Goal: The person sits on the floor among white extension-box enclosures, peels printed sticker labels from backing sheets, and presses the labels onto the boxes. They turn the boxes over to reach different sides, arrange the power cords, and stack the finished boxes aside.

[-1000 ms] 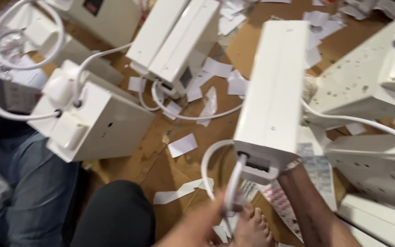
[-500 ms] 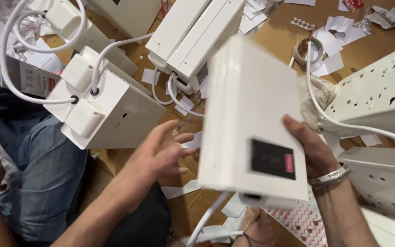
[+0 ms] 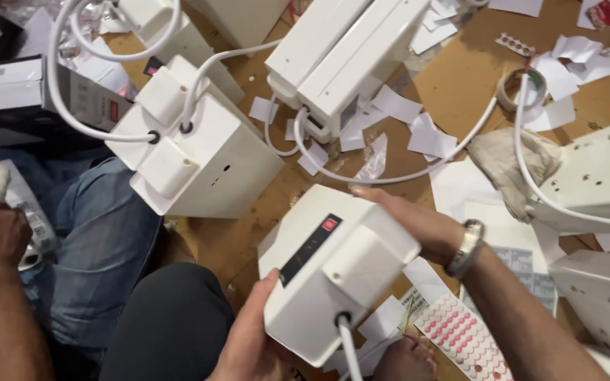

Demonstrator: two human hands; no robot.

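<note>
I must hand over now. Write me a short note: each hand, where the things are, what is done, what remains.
Left hand grips the near edge of the white rectangular plastic unit; right hand holds its far side.
The unit is lifted above the brown cardboard floor, black strip facing up, white cable hanging from its near end.
Pink round-sticker sheet lies under the right wrist.
Done and left: cannot be judged from the picture.
</note>
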